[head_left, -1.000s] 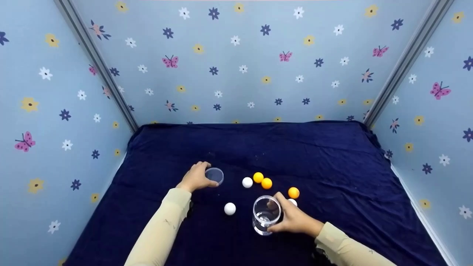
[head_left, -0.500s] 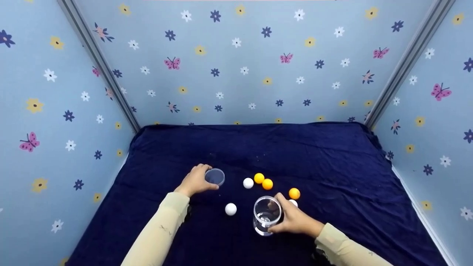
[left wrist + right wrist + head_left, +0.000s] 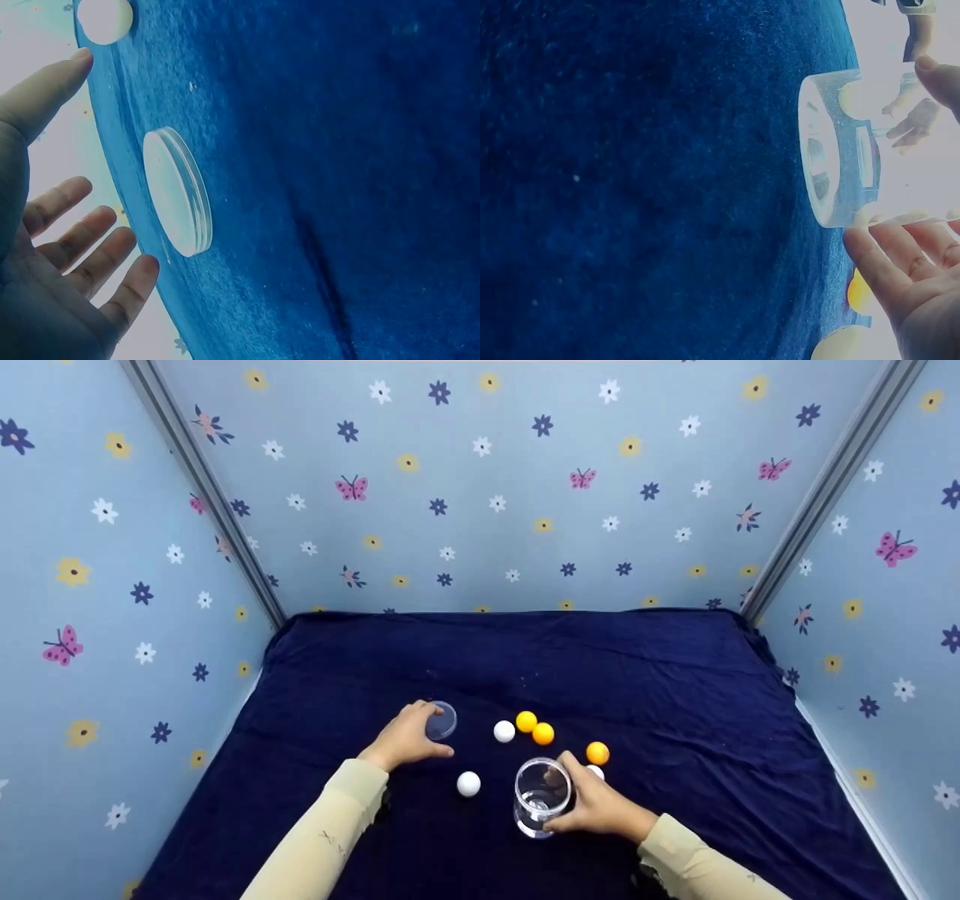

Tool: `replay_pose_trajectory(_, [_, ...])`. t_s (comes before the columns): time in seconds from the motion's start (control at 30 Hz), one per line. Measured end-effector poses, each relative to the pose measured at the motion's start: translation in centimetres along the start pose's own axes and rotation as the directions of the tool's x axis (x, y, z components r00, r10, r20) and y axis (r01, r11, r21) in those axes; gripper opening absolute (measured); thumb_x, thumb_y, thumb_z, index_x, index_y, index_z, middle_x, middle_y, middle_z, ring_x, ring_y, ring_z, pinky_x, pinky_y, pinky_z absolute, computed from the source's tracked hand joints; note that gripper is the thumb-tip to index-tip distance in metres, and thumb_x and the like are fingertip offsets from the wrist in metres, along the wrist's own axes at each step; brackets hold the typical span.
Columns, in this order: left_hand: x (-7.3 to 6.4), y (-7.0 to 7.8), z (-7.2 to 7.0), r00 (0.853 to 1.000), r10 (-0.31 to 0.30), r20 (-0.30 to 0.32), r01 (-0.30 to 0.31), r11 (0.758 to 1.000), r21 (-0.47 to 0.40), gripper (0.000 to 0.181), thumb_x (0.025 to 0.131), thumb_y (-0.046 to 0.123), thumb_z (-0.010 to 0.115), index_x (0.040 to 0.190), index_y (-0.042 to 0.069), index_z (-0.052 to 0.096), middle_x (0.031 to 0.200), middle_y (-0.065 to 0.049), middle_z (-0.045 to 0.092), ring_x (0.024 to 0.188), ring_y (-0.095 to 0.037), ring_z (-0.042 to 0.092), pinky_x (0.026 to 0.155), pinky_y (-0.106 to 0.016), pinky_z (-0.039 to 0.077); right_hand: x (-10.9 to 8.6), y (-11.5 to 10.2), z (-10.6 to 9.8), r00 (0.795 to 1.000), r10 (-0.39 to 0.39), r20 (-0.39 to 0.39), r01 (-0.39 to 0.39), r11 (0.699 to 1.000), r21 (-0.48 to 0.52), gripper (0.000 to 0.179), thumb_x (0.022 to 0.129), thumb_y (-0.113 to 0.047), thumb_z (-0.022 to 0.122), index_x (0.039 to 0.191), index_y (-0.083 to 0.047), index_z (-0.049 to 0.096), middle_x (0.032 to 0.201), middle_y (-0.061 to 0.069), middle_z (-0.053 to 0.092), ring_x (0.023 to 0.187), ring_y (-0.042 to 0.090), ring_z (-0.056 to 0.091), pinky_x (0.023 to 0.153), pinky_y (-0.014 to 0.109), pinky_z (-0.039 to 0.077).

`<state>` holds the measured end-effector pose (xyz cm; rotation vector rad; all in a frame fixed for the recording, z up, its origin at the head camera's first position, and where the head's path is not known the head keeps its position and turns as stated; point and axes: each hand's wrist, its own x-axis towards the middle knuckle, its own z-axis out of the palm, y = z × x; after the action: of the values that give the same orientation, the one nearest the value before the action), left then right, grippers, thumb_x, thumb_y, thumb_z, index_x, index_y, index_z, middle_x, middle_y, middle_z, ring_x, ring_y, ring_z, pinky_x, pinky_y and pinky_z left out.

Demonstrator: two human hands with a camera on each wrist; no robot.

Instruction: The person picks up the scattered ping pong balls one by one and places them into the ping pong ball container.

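A clear round lid (image 3: 442, 721) lies on the dark blue cloth at centre left. My left hand (image 3: 409, 735) is over its near-left side, thumb and fingers spread. The left wrist view shows a gap between these fingers (image 3: 97, 255) and the lid (image 3: 178, 193). With my right hand (image 3: 600, 799) I hold a clear plastic jar (image 3: 541, 802) by its side, its mouth up and nothing inside it. Thumb and fingers lie on opposite sides of the jar (image 3: 855, 150) in the right wrist view. A white ball (image 3: 595, 772) is partly hidden behind my right hand.
Between the hands lies a white ball (image 3: 469, 784). Farther back, another white ball (image 3: 504, 731) sits beside two orange balls (image 3: 526, 721). A third orange ball (image 3: 598, 753) is beyond my right hand. Patterned walls (image 3: 480, 487) border the cloth (image 3: 637, 660) behind and on both sides.
My left hand has come off the lid's edge and drawn slightly towards me, its thumb spread wider. The lid stays on the cloth. My right hand and the jar have hardly moved.
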<state>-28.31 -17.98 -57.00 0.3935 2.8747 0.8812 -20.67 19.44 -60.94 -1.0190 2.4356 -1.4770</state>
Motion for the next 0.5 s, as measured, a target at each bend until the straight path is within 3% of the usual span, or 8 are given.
replay_pose_trajectory(0.23, [-0.7, 0.7, 0.2, 0.998, 0.042, 0.051, -0.04, 0.999, -0.026, 0.078, 0.077, 0.033, 0.098, 0.141, 0.002, 0.066, 0.15, -0.019, 0.062, 0.143, -0.039, 0.057, 0.119, -0.055, 0.047, -0.2, 0.1, 0.0, 1.0, 0.018, -0.002, -0.018, 1.0, 0.011, 0.078, 0.069, -0.023, 0.104, 0.12, 0.001, 0.05, 0.117, 0.017, 0.072, 0.109, 0.037, 0.072, 0.102, 0.041, 0.059])
replay_pose_trajectory(0.4, [-1.1, 0.9, 0.7, 0.992, 0.099, 0.078, -0.096, 0.994, -0.047, 0.077, 0.076, 0.032, 0.098, 0.139, 0.0, 0.067, 0.143, -0.019, 0.068, 0.136, -0.039, 0.063, 0.118, -0.055, 0.048, -0.3, 0.3, 0.1, 0.999, 0.041, -0.005, -0.041, 0.999, 0.003, 0.079, 0.07, -0.024, 0.104, 0.122, 0.0, 0.05, 0.118, 0.019, 0.07, 0.111, 0.037, 0.071, 0.104, 0.037, 0.057])
replay_pose_trajectory(0.5, [-1.4, 0.9, 1.1, 0.986, 0.141, 0.089, -0.136, 0.989, -0.059, 0.076, 0.076, 0.032, 0.097, 0.138, -0.001, 0.067, 0.138, -0.02, 0.069, 0.131, -0.04, 0.065, 0.115, -0.056, 0.05, -0.2, 0.4, 0.2, 1.0, 0.02, -0.003, -0.02, 1.0, -0.007, 0.082, 0.071, -0.024, 0.103, 0.131, 0.002, 0.053, 0.125, 0.021, 0.069, 0.115, 0.037, 0.07, 0.108, 0.034, 0.055])
